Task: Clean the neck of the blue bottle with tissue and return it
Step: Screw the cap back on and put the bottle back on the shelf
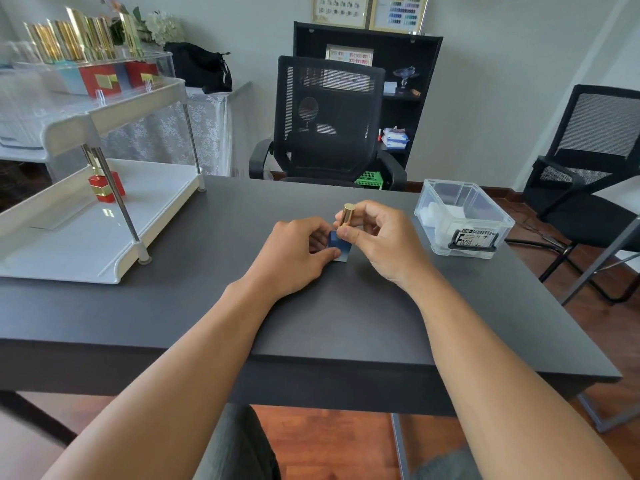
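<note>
A small square blue bottle with a tall gold cap stands on the dark table, near its middle. My left hand grips the blue body from the left. My right hand pinches the gold cap between thumb and fingers. The bottle's neck is hidden under the cap and fingers. White tissue lies inside a clear plastic box to the right of the hands.
A white two-tier rack stands at the table's left, with a red bottle on its lower shelf and several gold-capped bottles in a clear tray on top. Two black mesh chairs stand beyond and to the right of the table.
</note>
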